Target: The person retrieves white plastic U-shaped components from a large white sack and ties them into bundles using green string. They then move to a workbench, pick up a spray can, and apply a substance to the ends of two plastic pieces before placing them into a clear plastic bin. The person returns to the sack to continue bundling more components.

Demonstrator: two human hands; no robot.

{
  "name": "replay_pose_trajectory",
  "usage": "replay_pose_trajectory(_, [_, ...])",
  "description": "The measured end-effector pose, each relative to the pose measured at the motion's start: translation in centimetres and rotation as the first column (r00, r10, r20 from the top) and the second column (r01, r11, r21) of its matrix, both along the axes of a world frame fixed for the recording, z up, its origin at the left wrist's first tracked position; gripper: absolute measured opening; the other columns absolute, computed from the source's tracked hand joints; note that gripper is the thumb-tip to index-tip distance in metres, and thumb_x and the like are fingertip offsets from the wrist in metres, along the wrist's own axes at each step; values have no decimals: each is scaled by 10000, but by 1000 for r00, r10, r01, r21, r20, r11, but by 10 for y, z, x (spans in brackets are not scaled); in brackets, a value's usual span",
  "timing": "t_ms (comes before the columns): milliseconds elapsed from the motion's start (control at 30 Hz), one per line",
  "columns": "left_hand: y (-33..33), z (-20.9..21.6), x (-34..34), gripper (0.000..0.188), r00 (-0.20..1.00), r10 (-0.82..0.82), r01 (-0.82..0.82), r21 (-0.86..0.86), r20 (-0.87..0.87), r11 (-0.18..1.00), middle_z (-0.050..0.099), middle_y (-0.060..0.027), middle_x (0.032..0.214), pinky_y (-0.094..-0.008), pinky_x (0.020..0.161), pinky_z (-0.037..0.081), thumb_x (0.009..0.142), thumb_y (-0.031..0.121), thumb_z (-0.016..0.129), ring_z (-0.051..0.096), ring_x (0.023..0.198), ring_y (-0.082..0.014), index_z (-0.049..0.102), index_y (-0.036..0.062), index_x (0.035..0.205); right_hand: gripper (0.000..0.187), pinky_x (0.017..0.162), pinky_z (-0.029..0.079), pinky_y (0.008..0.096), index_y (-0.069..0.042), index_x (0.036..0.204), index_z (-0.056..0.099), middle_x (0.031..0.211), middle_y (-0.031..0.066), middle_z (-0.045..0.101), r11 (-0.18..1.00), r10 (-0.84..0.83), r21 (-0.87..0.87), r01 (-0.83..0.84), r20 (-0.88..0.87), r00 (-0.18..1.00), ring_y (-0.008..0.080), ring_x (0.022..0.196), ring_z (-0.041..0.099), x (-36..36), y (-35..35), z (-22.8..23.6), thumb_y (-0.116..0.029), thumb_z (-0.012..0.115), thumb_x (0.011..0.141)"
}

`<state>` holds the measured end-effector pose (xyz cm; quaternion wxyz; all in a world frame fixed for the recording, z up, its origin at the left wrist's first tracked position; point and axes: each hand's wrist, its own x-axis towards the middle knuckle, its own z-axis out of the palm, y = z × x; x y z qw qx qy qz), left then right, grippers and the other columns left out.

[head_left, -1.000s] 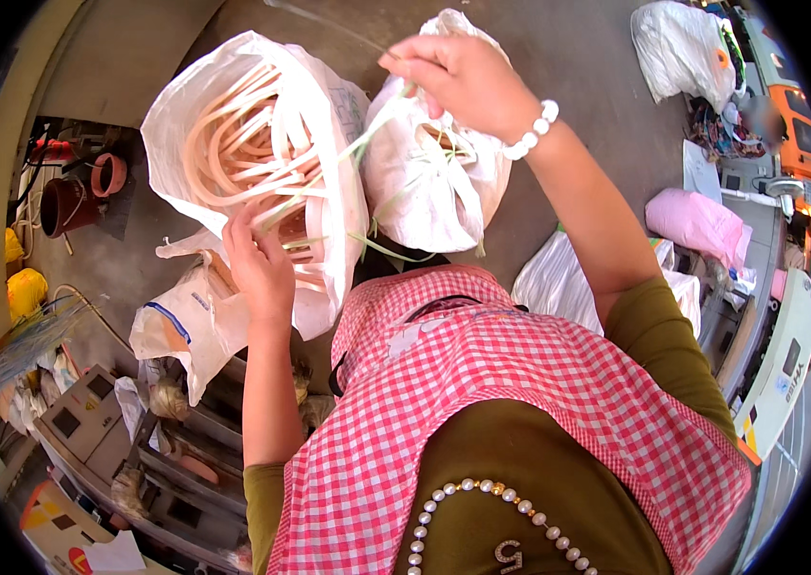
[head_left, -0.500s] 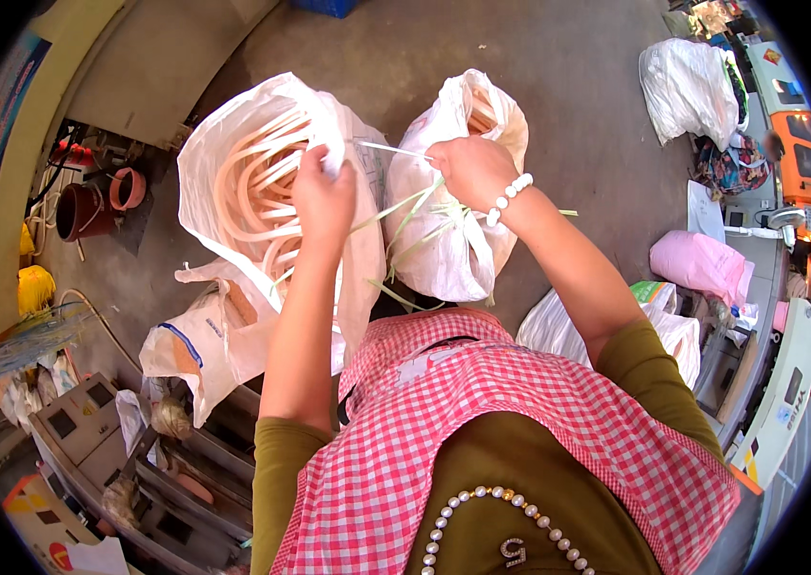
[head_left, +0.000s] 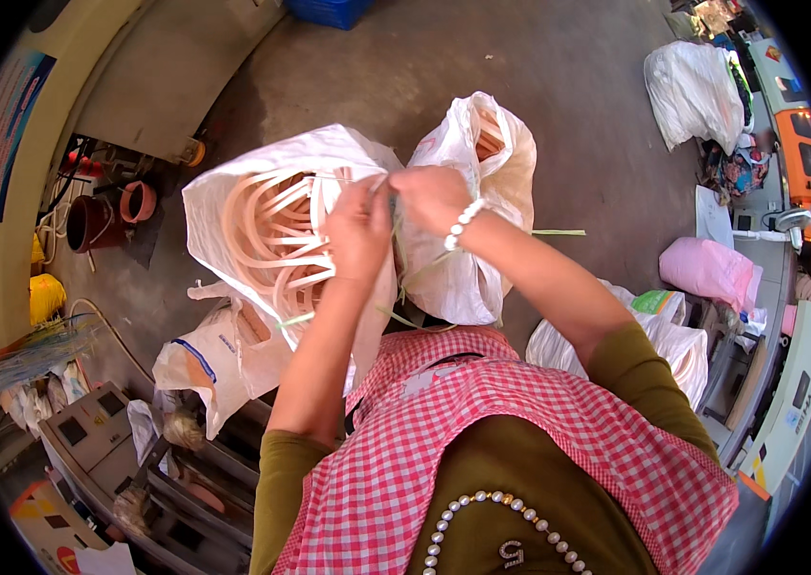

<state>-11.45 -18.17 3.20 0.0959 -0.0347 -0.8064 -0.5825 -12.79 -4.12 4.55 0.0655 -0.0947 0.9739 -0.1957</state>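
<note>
A large white woven sack (head_left: pixel 196 220) stands in front of me on the left, its mouth open on many pale peach curved strips (head_left: pixel 252 225). My left hand (head_left: pixel 359 230) is closed in a pinch at the sack's right rim. Touching or nearly touching its fingertips, my right hand (head_left: pixel 432 199) is closed too. A thin pale tie strip runs at the fingers, mostly hidden by them. Below hang several light green strips. Behind my right hand stands a second white sack (head_left: pixel 463 278), gathered at the top, with similar peach strips (head_left: pixel 491 134) showing in its opening.
A crumpled white sack (head_left: pixel 204 379) with a blue edge lies at the lower left. Dark buckets (head_left: pixel 91 218) stand left by a machine. White sacks (head_left: pixel 559 331), a pink bag (head_left: pixel 707 273) and a large white bag (head_left: pixel 693 91) are on the right. A blue crate (head_left: pixel 331 10) sits far ahead.
My hands have come together from apart; the right moved left and slightly down, the left moved right and down. The pale strip stretched between them is now mostly hidden.
</note>
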Motion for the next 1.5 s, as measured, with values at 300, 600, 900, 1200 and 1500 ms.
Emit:
replay_pose_trajectory(300, [-30, 9, -14, 303, 806, 2, -406, 551, 592, 729, 510, 31, 730, -194, 516, 373, 954, 324, 501, 448, 593, -45, 516, 26, 1011, 185, 659, 478, 415, -141, 958, 672, 816, 149, 650, 966, 23, -257, -15, 29, 999, 338, 763, 613, -18, -17, -20, -232, 536, 871])
replay_pose_trajectory(600, [-74, 12, -41, 270, 945, 232, -313, 430, 230, 847, 553, 5, 666, -204, 543, 405, 954, 213, 520, 478, 585, -54, 619, -9, 837, 244, 797, 475, 386, -77, 1044, 616, 1010, 142, 637, 869, 103, -445, -216, -265, 959, 315, 925, 600, -47, -30, 46, -225, 468, 917])
replay_pose_trajectory(900, [-75, 15, -37, 232, 970, 215, -243, 423, 113, 873, 583, -21, 678, -223, 554, 407, 944, 165, 527, 498, 606, -70, 627, -28, 865, 241, 804, 467, 378, -41, 1059, 606, 991, 183, 634, 789, 314, -575, -215, 78, 946, 322, 929, 606, -61, -73, 10, -203, 491, 923])
replay_pose_trajectory(1200, [-103, 67, -61, 233, 990, 136, -138, 429, 35, 893, 556, 14, 670, -204, 529, 374, 936, 196, 547, 467, 594, -40, 638, -12, 884, 215, 634, 470, 288, -61, 964, 642, 657, 62, 594, 735, 220, -674, -71, 138, 966, 170, 617, 574, -64, -74, 6, -218, 498, 930])
replay_pose_trajectory(1500, [-115, 22, 2, 257, 949, 24, -148, 376, 314, 915, 605, -62, 756, -257, 617, 458, 949, 210, 515, 541, 650, -119, 611, -13, 1033, 221, 555, 403, 208, -54, 973, 657, 641, -57, 471, 595, 130, -786, 169, 301, 945, 44, 569, 422, -65, -63, 42, -213, 507, 936])
